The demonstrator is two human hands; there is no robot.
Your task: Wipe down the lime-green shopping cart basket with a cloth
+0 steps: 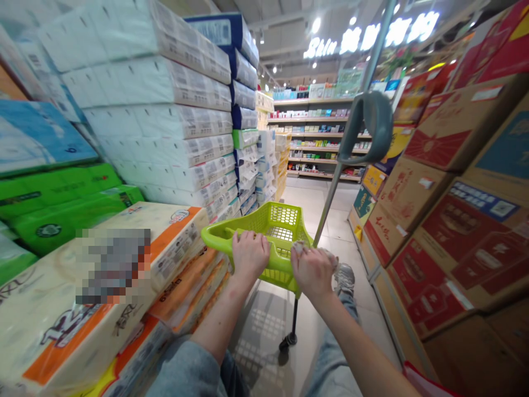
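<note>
A lime-green plastic shopping cart (219, 234) stands in front of me in the aisle, its lattice basket holding nothing that I can make out. My left hand (250, 252) is closed over the near rim bar, left of the middle. On the right end of the same bar, my right hand (313, 274) is also closed, with something small and whitish around its fingers that I cannot make out. Just beyond the right hand, a metal pole (329, 204) rises at a tilt, carrying a grey loop-shaped handle (346, 129). Fingertips of both hands are partly hidden by the bar.
Tall stacks of white wrapped tissue packs (198, 118) line the left, with a cream and orange tissue pack (182, 242) nearer. Cardboard boxes (430, 193) are piled along the right. Tiled floor (306, 190) runs ahead to stocked shelves (318, 124). A shoe (344, 278) shows beside the cart.
</note>
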